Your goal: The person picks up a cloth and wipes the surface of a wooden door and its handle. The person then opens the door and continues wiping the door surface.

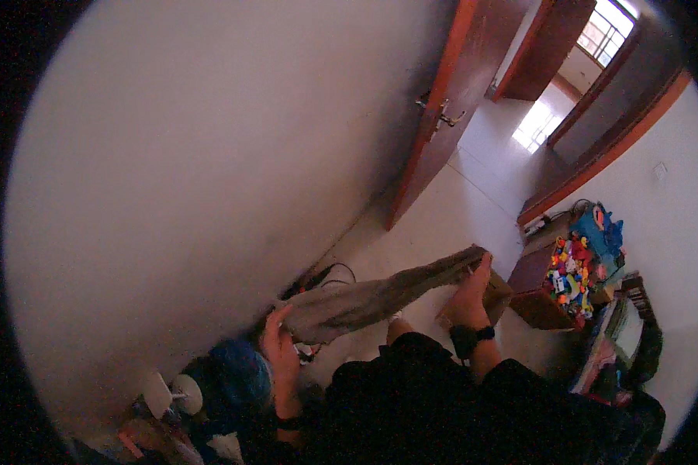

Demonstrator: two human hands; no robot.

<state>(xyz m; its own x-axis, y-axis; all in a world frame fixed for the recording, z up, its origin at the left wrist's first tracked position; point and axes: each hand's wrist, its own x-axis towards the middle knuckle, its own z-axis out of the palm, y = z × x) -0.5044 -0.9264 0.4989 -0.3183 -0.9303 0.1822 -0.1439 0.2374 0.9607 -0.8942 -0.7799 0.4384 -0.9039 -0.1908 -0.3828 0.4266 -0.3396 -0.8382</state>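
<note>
A grey-brown cloth (349, 305), perhaps a garment, is stretched between my two hands in front of my body. My left hand (280, 343) grips its wide end at the lower left. At the upper right, my right hand (471, 293) holds the narrower, bunched end, and a dark watch (471, 340) sits on that wrist. The cloth hangs in folds above the floor. My fingertips are partly hidden by the fabric and the dim light.
A box of colourful toys (571, 279) stands at the right, with a cardboard box (497, 296) beside it. A brown door (436, 128) stands open ahead. A blue object (238, 372) lies left of my left hand. Cables (334, 273) run along the wall's base.
</note>
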